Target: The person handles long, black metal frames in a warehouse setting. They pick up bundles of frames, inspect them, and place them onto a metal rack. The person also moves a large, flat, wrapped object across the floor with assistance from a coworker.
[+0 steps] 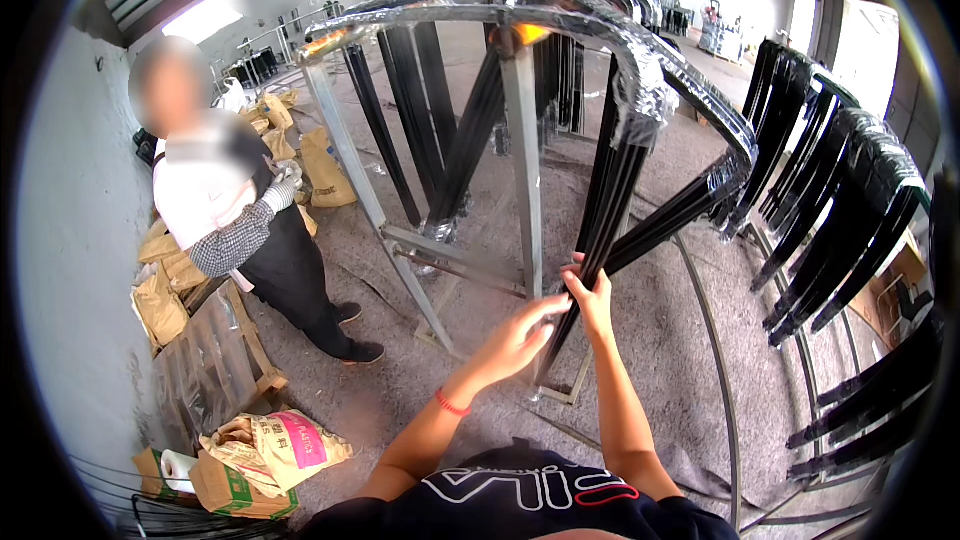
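Note:
A bundle of long black strips (608,202) hangs over the top of a metal rack (522,155), bound with clear plastic film (648,90) at its upper bend. My right hand (594,304) is closed around the lower part of this bundle, with the thumb across its front. Beside it on the left, my left hand (520,338) has its fingers stretched toward the strips; the fingertips are slightly blurred, and whether they touch is unclear. Another black bundle (675,212) slants away to the right behind my right hand.
A co-worker with a gloved hand (281,192) stands at the left. Paper sacks (328,168) lie along the wall near a wooden pallet (215,340). Another sack (285,450) rests on a cardboard box (225,488). More black bundles (860,210) hang from racks at the right.

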`<state>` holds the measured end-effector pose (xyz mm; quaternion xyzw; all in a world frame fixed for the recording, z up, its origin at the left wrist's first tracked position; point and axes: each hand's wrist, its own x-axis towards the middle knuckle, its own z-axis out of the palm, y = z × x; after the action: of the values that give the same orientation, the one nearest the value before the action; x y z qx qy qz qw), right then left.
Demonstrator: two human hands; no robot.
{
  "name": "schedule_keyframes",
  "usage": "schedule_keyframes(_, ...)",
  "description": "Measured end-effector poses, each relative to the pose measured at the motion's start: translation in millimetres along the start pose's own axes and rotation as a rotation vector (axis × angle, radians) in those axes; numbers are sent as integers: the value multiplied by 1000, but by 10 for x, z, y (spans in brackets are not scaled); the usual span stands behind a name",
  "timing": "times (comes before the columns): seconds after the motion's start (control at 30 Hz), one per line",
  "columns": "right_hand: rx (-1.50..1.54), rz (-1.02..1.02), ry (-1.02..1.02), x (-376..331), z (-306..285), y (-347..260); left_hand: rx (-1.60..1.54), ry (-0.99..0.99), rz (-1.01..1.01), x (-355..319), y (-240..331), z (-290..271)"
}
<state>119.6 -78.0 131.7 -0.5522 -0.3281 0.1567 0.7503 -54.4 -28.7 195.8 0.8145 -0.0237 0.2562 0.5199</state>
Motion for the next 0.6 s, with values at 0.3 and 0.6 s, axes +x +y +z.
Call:
schedule_keyframes(0.3,199,75,-174,242,-166,114,183,370,224,1077,-255,516)
schedule_keyframes(0.6,294,194,-178,440,-198,102,-255,351,-113,1771,-215,514)
